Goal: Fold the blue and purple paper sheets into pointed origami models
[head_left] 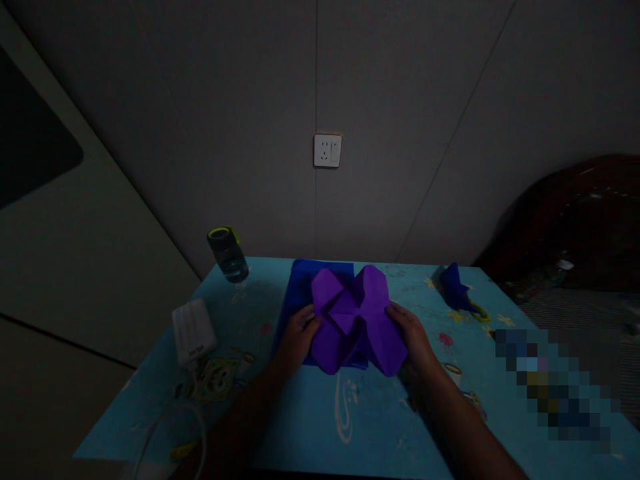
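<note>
A folded sheet of purple origami paper [377,317] is held up over the middle of the table, its four rounded flaps spread like petals around a creased centre. My left hand [301,330] pinches its left edge, thumb on top. On the opposite side, my right hand [407,327] grips the right edge, with the fingers partly behind the paper. Under and behind the purple piece lies a stack of blue paper [293,293], partly covered by it.
A water bottle [229,257] stands at the back left, near a white power bank [194,332] with a white cable [200,417]. Folded dark blue paper [454,287] sits at the back right of the patterned blue table [320,427]. A wall socket [327,151] is behind.
</note>
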`<state>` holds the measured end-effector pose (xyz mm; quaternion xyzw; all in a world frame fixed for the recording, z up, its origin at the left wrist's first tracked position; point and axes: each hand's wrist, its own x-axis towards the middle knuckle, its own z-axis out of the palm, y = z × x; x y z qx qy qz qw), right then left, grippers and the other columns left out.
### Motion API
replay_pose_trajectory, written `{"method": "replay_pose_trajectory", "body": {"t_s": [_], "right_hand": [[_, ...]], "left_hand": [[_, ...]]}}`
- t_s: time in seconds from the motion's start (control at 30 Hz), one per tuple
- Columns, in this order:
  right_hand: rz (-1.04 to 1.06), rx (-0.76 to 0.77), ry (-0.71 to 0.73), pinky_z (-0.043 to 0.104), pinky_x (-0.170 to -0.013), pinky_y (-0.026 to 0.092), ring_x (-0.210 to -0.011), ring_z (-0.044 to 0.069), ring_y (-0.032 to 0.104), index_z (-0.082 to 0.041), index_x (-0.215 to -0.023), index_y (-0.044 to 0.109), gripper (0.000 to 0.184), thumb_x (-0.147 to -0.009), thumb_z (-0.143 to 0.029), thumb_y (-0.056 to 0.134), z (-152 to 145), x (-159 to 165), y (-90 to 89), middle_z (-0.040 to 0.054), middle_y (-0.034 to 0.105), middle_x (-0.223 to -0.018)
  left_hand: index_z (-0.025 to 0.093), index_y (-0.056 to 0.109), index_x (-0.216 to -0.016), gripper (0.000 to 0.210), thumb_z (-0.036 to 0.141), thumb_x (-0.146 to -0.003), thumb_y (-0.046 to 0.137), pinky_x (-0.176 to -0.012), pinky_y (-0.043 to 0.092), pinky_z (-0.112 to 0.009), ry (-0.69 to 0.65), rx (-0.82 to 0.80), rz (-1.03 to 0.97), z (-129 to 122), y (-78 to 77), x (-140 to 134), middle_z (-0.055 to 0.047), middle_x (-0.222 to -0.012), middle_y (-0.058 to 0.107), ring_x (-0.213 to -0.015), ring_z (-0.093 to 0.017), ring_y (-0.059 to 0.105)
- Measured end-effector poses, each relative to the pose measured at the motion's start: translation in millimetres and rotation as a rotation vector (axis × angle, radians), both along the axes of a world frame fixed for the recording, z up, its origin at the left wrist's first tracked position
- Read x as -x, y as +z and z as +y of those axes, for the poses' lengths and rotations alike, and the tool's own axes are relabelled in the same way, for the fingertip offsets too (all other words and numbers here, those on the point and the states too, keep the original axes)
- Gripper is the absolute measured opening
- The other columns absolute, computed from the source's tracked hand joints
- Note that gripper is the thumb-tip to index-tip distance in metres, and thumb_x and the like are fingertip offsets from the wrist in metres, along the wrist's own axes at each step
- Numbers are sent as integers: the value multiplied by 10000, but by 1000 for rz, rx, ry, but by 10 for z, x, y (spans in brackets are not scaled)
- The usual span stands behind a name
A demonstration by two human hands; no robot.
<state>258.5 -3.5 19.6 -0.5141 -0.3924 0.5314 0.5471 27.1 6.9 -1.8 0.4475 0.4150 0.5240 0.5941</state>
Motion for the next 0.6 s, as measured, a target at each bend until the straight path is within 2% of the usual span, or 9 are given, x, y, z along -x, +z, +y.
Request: {"method": "replay_pose_trajectory", "body": {"t_s": [0.1,0.23,0.33,0.43,0.6], "right_hand": [[146,35,108,357,-675,542,-753,254,711,-204,-1017,684,345,-759,-432,674,-4,-51,101,78,762,-948],[191,1,175,389,-761,546,-882,279,711,-206,-1008,685,343,-772,-455,678,-18,-91,214,94,754,-1021],[187,-25,81,394,-770,550,-914,287,706,-217,-991,683,354,-743,-468,709,15,-218,227,86,755,-1022],[216,-43,-48,388,-756,558,-897,283,710,-224,-978,680,375,-691,-449,763,73,-418,201,72,762,-986],[169,-16,-101,374,-706,563,-849,279,711,-216,-908,686,337,-671,-432,788,128,-585,173,65,765,-887]], "left_hand": [[158,692,-1039,365,387,-756,717,-771,532,-302,-21,63,-83,-2,5,-25,-76,-941,751,-803,-190,700],[162,703,-946,363,427,-706,766,-740,531,-293,0,102,-197,-4,93,-19,-59,-877,749,-769,-183,695],[157,707,-938,437,471,-648,799,-756,527,-298,136,154,-165,39,159,92,-55,-875,746,-805,-194,690],[158,693,-977,503,478,-610,819,-741,520,-304,303,197,-138,111,155,240,-41,-887,739,-790,-184,677],[149,692,-982,488,487,-644,791,-791,509,-320,362,144,-61,176,92,313,-57,-946,734,-847,-193,665]]}}
